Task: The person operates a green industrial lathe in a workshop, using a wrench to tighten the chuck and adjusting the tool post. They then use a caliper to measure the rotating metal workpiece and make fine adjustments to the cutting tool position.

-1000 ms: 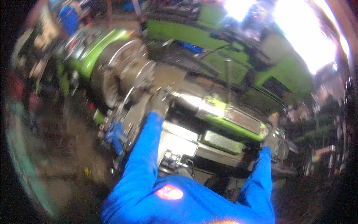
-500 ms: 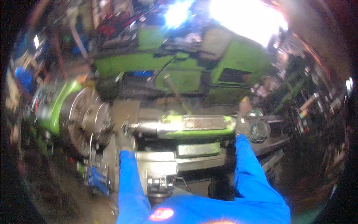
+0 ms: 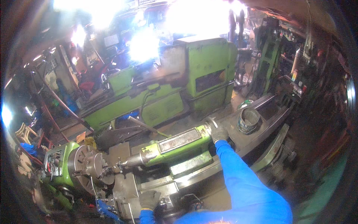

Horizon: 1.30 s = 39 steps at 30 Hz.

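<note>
Tailstock (image 3: 181,147) sits on the bed, middle of my view, quill (image 3: 133,161) toward the chuck (image 3: 80,158). Right hand (image 3: 220,133), gloved, is at the handwheel (image 3: 212,122) on the tailstock's far end; I cannot tell whether its fingers are closed on the rim. Left hand (image 3: 150,199), also gloved, is over the carriage (image 3: 126,183); whether it holds anything, I cannot tell.

Risks, my judgement: if the chuck turns, a loose glove could be drawn in (the left is the nearer one). If the right hand slips, uneven feed at the quill could follow. Were the tailstock to slide back, it could squeeze the right fingers or knock the bucket (image 3: 248,120) behind it.

Hard to make out: the small fitting at the quill's tip, and whether it touches the work. Right fingertips are hidden; the left forearm is cut off by the lower edge; glare washes out the top.
</note>
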Each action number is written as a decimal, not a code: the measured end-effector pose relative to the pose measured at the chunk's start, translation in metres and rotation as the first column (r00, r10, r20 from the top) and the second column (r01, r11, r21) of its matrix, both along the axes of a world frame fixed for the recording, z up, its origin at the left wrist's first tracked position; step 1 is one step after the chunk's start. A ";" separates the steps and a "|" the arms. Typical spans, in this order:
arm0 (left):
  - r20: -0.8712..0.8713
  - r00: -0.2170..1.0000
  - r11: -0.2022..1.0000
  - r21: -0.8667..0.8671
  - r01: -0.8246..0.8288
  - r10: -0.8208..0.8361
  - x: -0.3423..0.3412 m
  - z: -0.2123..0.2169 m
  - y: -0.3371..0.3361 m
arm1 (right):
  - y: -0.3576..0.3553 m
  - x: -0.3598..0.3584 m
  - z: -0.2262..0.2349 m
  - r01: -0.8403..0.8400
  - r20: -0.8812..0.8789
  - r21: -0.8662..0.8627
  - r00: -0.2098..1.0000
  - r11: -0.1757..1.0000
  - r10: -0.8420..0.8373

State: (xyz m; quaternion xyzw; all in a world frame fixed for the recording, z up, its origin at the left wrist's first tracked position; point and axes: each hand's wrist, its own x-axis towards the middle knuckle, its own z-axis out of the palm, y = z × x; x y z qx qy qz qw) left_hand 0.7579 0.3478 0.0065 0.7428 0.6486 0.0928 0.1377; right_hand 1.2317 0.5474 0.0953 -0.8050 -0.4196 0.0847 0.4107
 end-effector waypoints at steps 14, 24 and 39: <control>0.059 0.997 0.987 0.154 0.050 -0.060 -0.004 -0.001 -0.005 | 0.018 0.000 0.000 0.125 0.564 -0.135 0.826 0.983 -0.028; 0.029 0.991 0.966 0.227 0.124 -0.134 -0.014 0.006 -0.016 | 0.036 0.044 -0.063 0.214 0.565 -0.141 0.819 0.967 -0.099; 0.006 0.996 0.994 0.071 0.087 -0.088 -0.032 -0.003 0.007 | 0.061 0.085 -0.072 -0.064 0.297 -0.142 0.949 0.988 0.104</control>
